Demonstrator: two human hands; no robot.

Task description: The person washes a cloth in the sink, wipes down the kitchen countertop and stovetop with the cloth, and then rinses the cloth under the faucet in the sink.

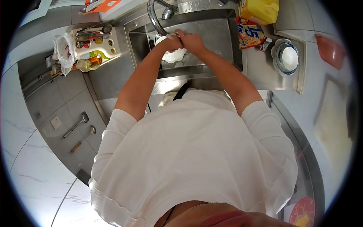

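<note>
Sink [223, 36]: one, lying at 12 o'clock.
Left hand [174, 43]: curling over white dish [172, 57]; cannot tell whether gripping.
Right hand [191, 42]: curling just beside it; cannot tell what it's holding.
White dish: one showing, within sink.
Bowls [290, 58]: at least two, nesting at 2 o'clock.

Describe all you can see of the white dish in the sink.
The white dish looks smooth and slightly shiny, perhaps ceramic, with an edge that appears wavy on the near side. It is inside the left part of the metal sink, close to the end of the tap. The left grip overlaps it in view; whether they touch is unclear. Its far side is partly hidden, so I can't tell its full shape, depth or tilt.
</note>
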